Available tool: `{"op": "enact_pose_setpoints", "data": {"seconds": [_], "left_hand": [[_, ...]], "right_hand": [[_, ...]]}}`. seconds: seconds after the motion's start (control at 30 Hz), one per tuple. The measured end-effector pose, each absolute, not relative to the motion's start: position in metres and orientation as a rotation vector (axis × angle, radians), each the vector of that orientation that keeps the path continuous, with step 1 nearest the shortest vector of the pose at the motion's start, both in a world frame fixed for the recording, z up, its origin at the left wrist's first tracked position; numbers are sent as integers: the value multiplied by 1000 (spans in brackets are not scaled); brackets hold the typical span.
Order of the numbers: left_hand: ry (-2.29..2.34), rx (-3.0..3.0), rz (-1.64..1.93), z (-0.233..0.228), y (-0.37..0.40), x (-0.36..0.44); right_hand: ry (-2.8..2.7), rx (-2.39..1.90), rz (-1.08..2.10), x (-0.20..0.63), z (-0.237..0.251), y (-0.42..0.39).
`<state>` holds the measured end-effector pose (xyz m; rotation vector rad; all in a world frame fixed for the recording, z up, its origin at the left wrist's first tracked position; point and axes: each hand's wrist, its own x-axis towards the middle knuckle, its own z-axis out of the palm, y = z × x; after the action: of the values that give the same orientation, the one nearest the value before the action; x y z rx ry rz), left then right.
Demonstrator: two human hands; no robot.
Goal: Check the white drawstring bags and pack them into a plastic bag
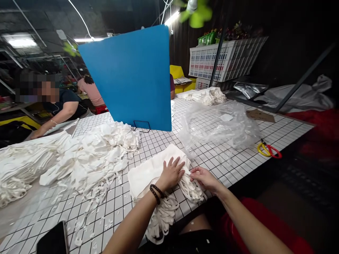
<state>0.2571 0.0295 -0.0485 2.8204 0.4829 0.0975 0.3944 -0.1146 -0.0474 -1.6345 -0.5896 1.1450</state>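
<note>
Fingers splayed, left hand (172,173) atop cloth (150,165) | right hand (206,179) pinching straps (192,191)

Workshop: co-workers (91,92) at tables, heaped white cloth pieces (103,150), stacked plastic crates (203,61), tube lights (172,17) overhead.

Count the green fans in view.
2. One fan is at the top edge, right of the blue board; the second fan is just left of the board's upper-left corner. More could be hidden behind the board.
</note>
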Motion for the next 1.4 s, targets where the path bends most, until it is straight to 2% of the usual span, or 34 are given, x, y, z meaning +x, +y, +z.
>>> {"op": "enact_pose_setpoints", "data": {"seconds": [0.13,0.4,0.6,0.73,0.93,1.1,1.23,1.4], "left_hand": [[488,2807,128,-49,29,258],[478,2794,158,-48,29,259],[461,2834,146,-50,31,262],[459,2878,147,-52,32,263],[470,2873,143,-56,33,263],[453,2794,224,-38,29,262],[302,2519,481,-3,11,248],[282,2090,429,14,-7,229]], "right_hand": [[-581,-1449,1173,397,-25,-159],[-531,-1461,1131,397,11,-271],[-332,-1304,1052,391,28,-300],[-434,-1256,968,389,35,-293],[-724,-1645,741,382,47,-260],[-1209,-1971,326,375,56,-211],[-1349,-1995,470,371,49,-170],[-1436,-2002,623,365,36,-137]]}}
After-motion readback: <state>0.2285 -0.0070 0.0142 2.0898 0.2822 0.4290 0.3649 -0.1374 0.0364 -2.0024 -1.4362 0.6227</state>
